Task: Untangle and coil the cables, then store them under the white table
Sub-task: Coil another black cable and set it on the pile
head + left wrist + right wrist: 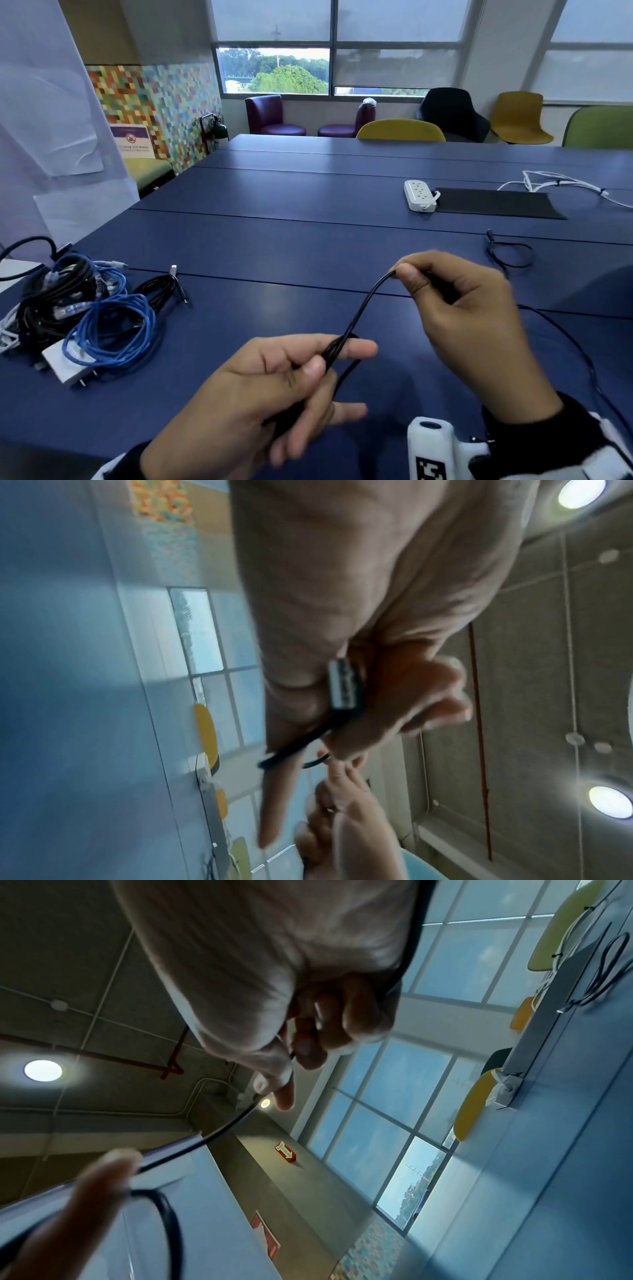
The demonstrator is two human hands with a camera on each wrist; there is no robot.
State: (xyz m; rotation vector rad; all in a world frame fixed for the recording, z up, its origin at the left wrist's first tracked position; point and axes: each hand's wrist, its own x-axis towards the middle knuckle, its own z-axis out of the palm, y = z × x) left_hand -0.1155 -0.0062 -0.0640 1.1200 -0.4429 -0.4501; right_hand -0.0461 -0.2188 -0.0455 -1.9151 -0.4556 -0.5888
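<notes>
Running between the two hands above the blue table [281, 240], a thin black cable [364, 305] rises from the left hand [260, 394] to the right hand [469, 308]. The left hand holds several gathered loops of it, pinched between thumb and the side of the forefinger; the forefinger sticks out straight, the other fingers curl loosely beneath. In the left wrist view a small black block with a white label [346, 688] sits against the palm of that hand – what it is cannot be told for certain. The right hand pinches the cable between thumb and forefinger, with the remaining fingers folded toward the palm. From the right hand the rest of the cable trails down and away across the tabletop toward the near right edge.

At the left of the table lies a tangled heap of cables [68, 308] – blue ones, black ones, and a white plug adapter [65, 366] at its near side. Just beside the heap lies a smaller black cable bundle [164, 287]. Further right, well apart from the hands, a thin black looped cord [508, 251] rests on the table. Beyond it a white power strip [419, 195] touches the end of a flat black mat [496, 204], and a white cable [561, 185] sprawls behind the mat. Chairs in yellow, green, black and purple stand past the far edge, below the windows.
</notes>
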